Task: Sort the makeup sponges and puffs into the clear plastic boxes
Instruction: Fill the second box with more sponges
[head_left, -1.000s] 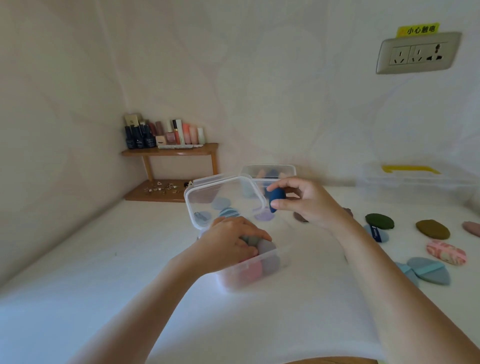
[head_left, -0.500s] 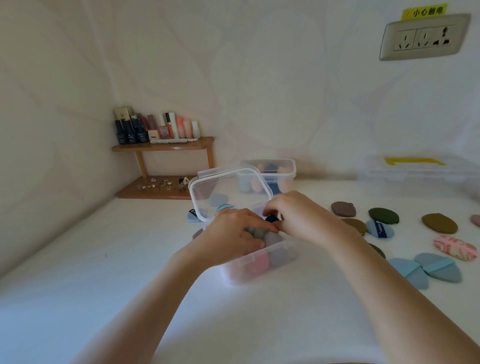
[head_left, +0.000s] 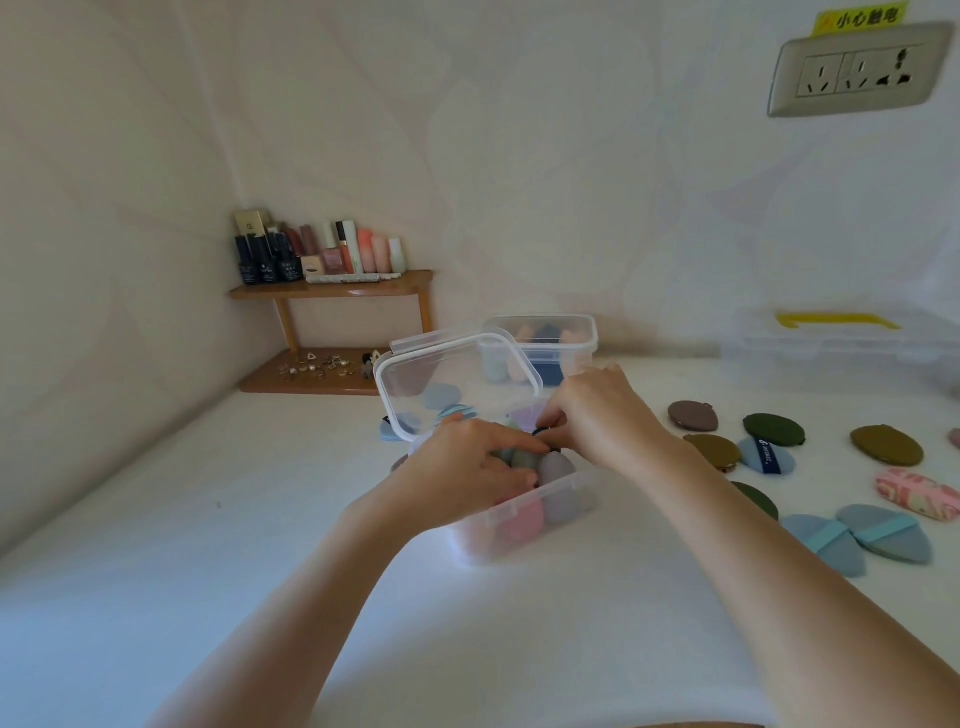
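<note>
Head view. White worktop (head_left: 260, 597) set into a wall corner. Near clear box (head_left: 524, 525) sits mid-frame, its hinged lid (head_left: 457, 384) standing open on the far side.

Left hand (head_left: 462, 473) reaches into the box from the near-left. Its grip is curled, forefinger above and thumb below a grey-green sponge (head_left: 523, 460). Right hand (head_left: 597, 415) comes in over the far-right rim, fingertips bunched together – grip pinching a dark blue sponge (head_left: 543, 431), which shows only as a small dark patch at the top of the box, just beside the left fingertips.

Also in the box: a grey-lilac sponge (head_left: 560, 470) upright against the front wall and a pink sponge (head_left: 519, 522) low down, seen through the plastic. Box looks close to full.

Second clear box (head_left: 545, 343) stands behind the lid with sponges inside; whether it is latched I cannot tell.

Puffs lie loose on the worktop to the right, well apart from the box: mauve puff (head_left: 692, 415), dark green puff (head_left: 774, 428), olive puff (head_left: 887, 445), a blue puff with dark band (head_left: 766, 457), pink patterned puff (head_left: 917, 493), and two blue teardrop puffs (head_left: 857, 535) touching each other. More blue puffs blur through the lid.

Background – a wooden shelf (head_left: 332, 291) in the corner carrying cosmetic bottles (head_left: 311, 254), a large clear case (head_left: 836, 343) with a yellow handle against the back wall, a wall socket (head_left: 857, 70) above it
</note>
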